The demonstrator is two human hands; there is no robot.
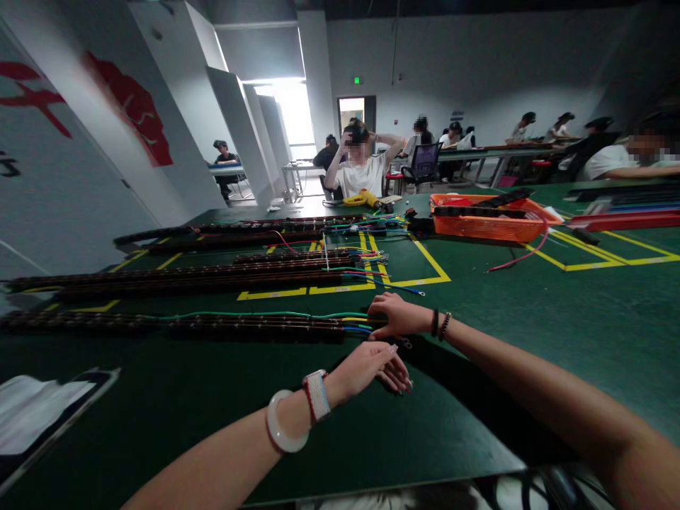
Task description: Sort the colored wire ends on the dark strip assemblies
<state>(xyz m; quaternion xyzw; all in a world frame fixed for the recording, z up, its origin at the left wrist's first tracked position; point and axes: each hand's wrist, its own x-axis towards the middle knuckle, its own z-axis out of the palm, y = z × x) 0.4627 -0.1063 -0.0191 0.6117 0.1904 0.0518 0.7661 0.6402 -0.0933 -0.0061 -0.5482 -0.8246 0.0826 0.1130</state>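
Probably stiff strip (255, 327), limp wires (357, 324) — best gripped at the end; right hand (398, 316) flat there, left hand (372, 368) empty, uncurled.

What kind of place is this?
Most likely an assembly workshop or training room. A long green worktable marked with yellow tape carries long dark strips with coloured wires, an orange bin holds dark parts, and other people sit at more tables behind.

A doorway (355, 112) opens in the grey back wall (478, 64), a green exit sign (358, 80) above it. Left of it glares a window (295, 113); right, long tables (504, 149).
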